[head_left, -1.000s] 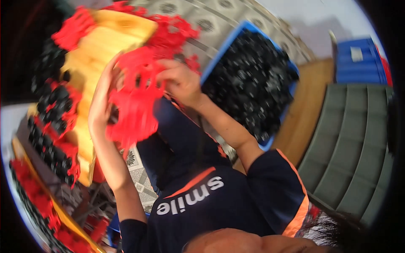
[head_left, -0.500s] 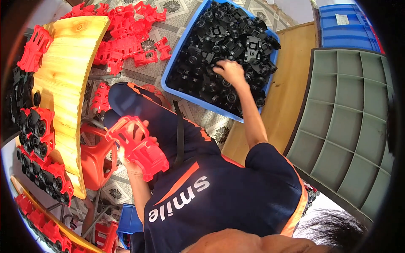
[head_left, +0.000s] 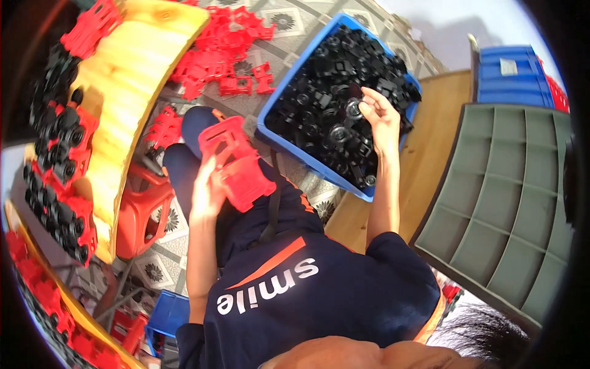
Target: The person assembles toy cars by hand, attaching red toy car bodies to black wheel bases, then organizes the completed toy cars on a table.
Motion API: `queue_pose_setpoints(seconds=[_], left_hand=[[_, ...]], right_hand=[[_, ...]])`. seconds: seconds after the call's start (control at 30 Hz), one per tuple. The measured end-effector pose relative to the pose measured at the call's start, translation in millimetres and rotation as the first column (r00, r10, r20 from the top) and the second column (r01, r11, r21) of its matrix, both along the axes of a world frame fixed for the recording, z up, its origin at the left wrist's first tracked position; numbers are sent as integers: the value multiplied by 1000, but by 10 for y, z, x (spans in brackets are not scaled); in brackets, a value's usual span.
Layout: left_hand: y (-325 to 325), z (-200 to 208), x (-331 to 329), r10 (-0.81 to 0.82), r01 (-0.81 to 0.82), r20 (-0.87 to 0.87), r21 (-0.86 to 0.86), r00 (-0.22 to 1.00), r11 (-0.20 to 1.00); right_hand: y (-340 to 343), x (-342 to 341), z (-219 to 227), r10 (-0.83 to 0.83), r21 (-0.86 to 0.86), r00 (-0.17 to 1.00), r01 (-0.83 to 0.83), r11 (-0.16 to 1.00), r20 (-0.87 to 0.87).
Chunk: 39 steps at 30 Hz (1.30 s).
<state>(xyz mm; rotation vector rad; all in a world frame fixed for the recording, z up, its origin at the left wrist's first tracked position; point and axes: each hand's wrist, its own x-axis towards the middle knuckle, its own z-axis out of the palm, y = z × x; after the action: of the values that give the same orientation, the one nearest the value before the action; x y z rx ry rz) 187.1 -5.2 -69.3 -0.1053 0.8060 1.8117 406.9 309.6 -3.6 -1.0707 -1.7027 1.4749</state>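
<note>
— What does the left hand [head_left: 206, 195] have?

— Its grip is clenched on a red plastic frame [head_left: 236, 161], held over the lap, tilted up toward the face so that the open side shows. That keeps it close to the blue crate [head_left: 289, 142] just beside the knee.

— And the right hand [head_left: 382, 117]?

— It is down in the crate, fingertips pinched around a black wheel [head_left: 352, 109] at the top of the heap of black wheels [head_left: 326, 123]. The crate sits on the tiled floor [head_left: 295, 24] within arm's reach, so the person can pick without leaning.

— What lies around?

— A pile of loose red frames [head_left: 224, 52] is on the floor beyond the knee. On the left, a yellow wooden board [head_left: 126, 92] carries frames with wheels fitted [head_left: 58, 178] in rows along its edge. A grey divided tray [head_left: 510, 203] stands to the right, and a red stool [head_left: 141, 215] is under the board.
</note>
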Motion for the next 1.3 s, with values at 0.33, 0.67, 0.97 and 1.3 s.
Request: queue_pose_setpoints(seconds=[0.33, 0.67, 0.97, 1.3], left_hand=[[-71, 24, 25, -3, -36, 188, 204, 982, 978], [-260, 203, -70, 260, -269, 73, 168, 963, 948], [-281, 124, -144, 536, -513, -85, 202, 840, 834], [-303, 217, -193, 590, -493, -212, 372, 779, 786]], right_hand=[[-1148, -1370, -155, 543, -225, 757, -636, 738, -363], [-1483, -1801, 569, 676, 784, 572, -620, -14, 465], [-1243, -1874, 719, 612, 861, 720, -494, 119, 328], [-1774, -1573, 481, 598, 679, 736, -617, 398, 317]])
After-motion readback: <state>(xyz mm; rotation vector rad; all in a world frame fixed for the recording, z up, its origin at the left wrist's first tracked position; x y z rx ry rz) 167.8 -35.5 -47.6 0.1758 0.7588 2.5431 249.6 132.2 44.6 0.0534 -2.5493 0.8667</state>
